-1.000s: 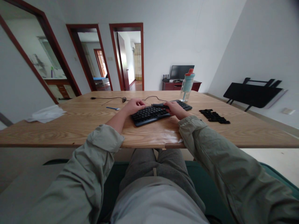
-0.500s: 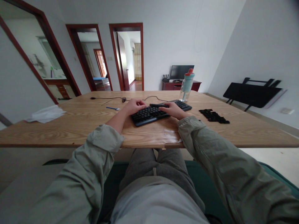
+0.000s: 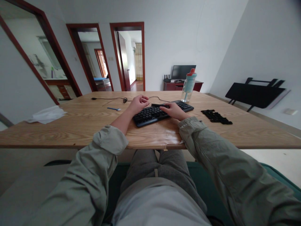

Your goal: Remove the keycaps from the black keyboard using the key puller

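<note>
On the wooden table in front of me lies a black keyboard (image 3: 150, 115), turned at a slant. My right hand (image 3: 176, 111) rests over its middle, fingers closed round a slim black bar-shaped object (image 3: 157, 105) that points left above the keys; its exact kind does not show. Over the keyboard's far left corner is my left hand (image 3: 138, 105), raised a little off the keys. Its fingers are bent towards the thumb, and anything between the tips is too small to make out. Right of the keyboard, several loose black keycaps (image 3: 215, 116) lie in a cluster.
A blue-handled small brush (image 3: 114, 109) lies left of the keyboard. Behind it runs a black cable (image 3: 107, 99) with a bundled knot. A clear bottle with a red lid (image 3: 188, 84) stands behind the keyboard's right end. White crumpled tissue or plastic (image 3: 48, 115) lies at the far left.
My left hand has lifted slightly up and to the right, away from the keys. My right hand stays in place with the black bar-shaped object.
</note>
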`<action>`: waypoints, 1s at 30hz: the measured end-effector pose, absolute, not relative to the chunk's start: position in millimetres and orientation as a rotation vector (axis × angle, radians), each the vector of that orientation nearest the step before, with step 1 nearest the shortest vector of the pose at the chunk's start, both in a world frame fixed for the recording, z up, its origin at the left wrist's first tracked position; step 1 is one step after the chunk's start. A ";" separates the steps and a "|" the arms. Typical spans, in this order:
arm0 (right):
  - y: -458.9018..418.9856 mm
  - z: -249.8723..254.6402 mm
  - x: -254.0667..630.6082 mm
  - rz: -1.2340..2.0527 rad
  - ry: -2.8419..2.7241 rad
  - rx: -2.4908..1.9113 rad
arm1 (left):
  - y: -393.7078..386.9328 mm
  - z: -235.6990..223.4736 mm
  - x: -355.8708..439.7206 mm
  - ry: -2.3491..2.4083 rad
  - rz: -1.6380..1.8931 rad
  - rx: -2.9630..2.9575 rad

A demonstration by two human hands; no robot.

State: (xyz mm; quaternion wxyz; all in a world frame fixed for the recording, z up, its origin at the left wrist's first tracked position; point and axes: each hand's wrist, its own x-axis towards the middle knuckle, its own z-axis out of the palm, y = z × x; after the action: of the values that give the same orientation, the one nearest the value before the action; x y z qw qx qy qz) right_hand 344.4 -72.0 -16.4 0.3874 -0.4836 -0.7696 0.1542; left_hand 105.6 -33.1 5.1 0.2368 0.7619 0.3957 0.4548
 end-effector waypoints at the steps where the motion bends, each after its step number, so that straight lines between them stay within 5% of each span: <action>1: -72.2 -16.2 343.7 0.371 -1.967 -1.220 | -33.2 4.9 107.8 1.070 1.255 2.068; 30: -74.2 -12.9 343.2 0.578 -1.817 -1.180 | -38.6 6.1 97.2 1.177 1.090 2.702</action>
State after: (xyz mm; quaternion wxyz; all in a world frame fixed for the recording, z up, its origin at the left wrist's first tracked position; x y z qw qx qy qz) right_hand 343.2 -74.2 -12.9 0.4344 -0.4739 -0.7299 0.2322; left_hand 97.2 -38.6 6.1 -0.0005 0.8599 0.3745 0.3468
